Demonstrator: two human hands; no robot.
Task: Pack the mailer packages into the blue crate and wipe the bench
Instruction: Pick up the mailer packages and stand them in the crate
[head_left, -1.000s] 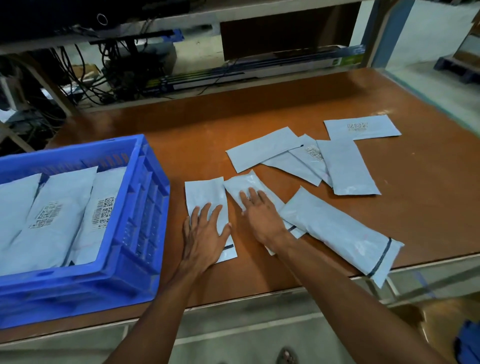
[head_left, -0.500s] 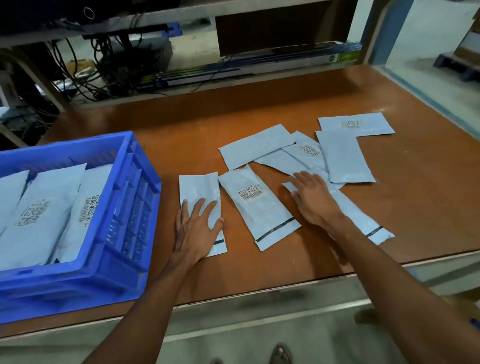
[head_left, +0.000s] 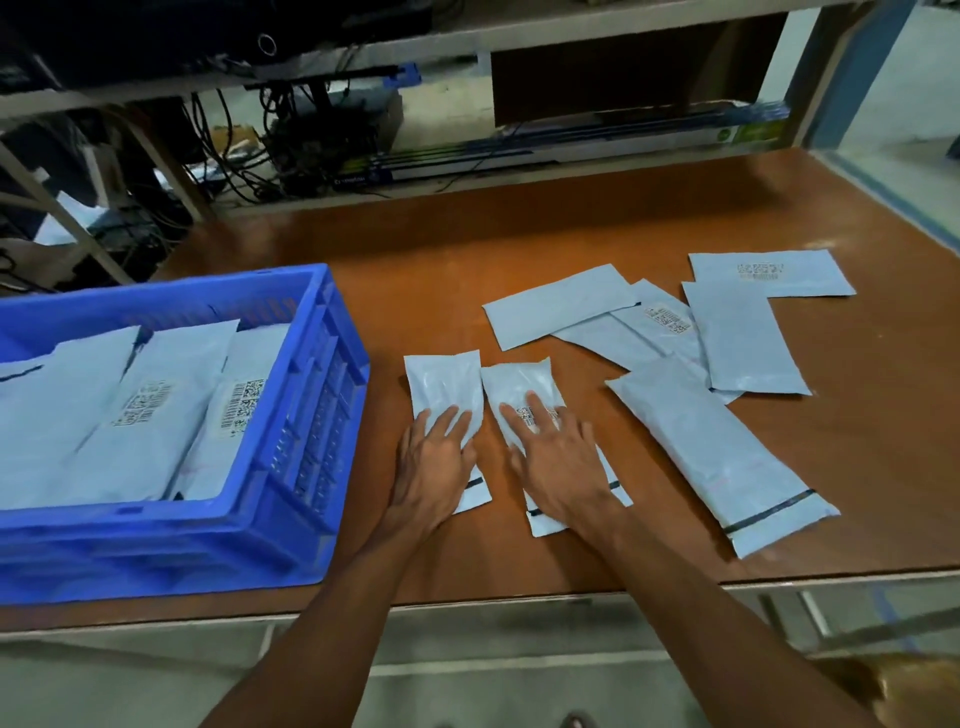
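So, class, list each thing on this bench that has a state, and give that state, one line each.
Blue crate: holds several mailers
Left hand: open, flat on the plain mailer
Right hand: open, flat on the barcode mailer
Long mailer: flat on bench, untouched
Far mailers: overlapping, not yet packed

Blue crate (head_left: 291, 499), pale grey-blue mailers (head_left: 717, 452) w/ black strips, prob. barcodes, orange-brown bench (head_left: 519, 234)
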